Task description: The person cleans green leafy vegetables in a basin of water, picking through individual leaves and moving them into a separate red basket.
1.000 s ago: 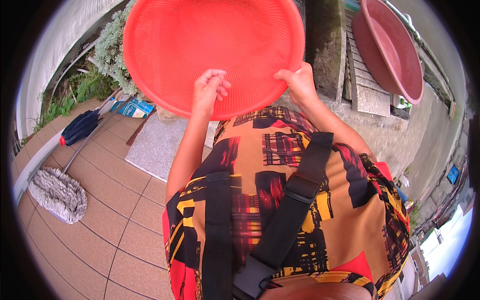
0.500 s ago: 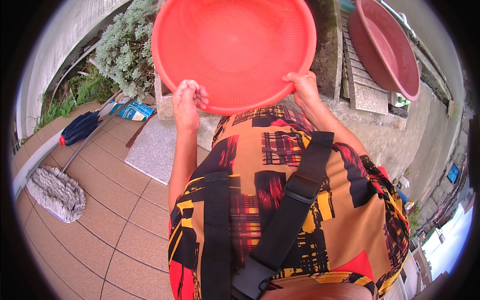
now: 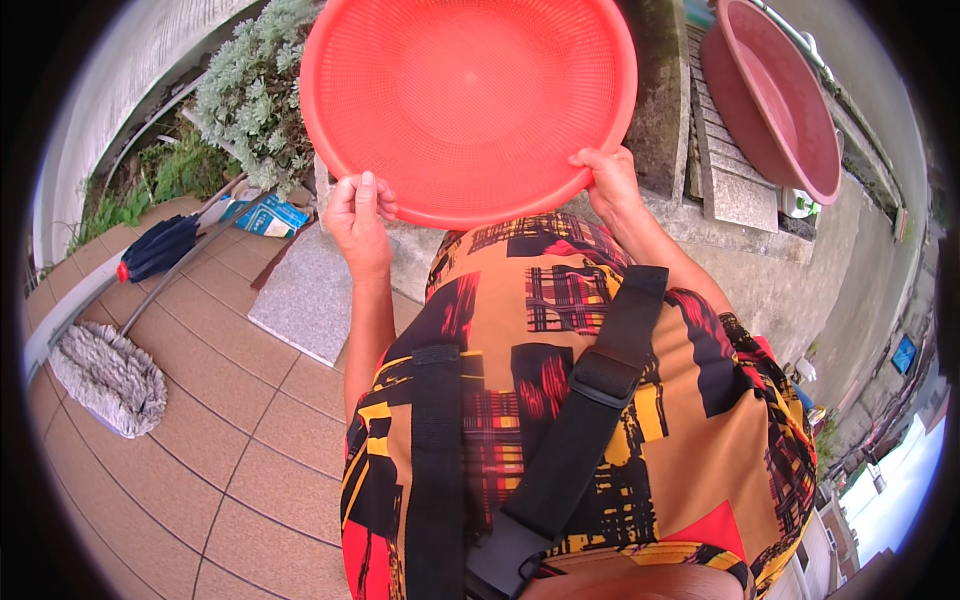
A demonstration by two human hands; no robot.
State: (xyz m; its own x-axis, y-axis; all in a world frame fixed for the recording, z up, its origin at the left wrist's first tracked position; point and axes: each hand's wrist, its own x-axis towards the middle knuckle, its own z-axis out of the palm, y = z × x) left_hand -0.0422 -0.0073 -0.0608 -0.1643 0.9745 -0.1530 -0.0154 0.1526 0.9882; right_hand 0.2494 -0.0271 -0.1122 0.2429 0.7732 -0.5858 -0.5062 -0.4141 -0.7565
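A round red plastic sieve basket [image 3: 470, 75] with a fine mesh bottom and a smooth wide rim is in front of my body. My right hand [image 3: 612, 185] grips its near right rim, thumb on the inner side and fingers underneath. At the near left rim is my left hand [image 3: 358, 215], closed with its fingers curled and the thumb pressed against them. Those fingertips overlap the rim, but whether they pinch anything is hidden. The mesh shows nothing lying in it.
A larger dull red basin [image 3: 775, 90] leans by ridged concrete slabs [image 3: 735, 185] at the right. Left, on brown tiles, are a mop [image 3: 110, 380], a dark folded umbrella [image 3: 160, 248] and a blue packet [image 3: 270, 216]. A silvery bush [image 3: 255, 95] grows behind them.
My left hand has shifted left and slightly down along the rim, its fingers still curled. The right hand keeps its grip, and the basket has barely moved.
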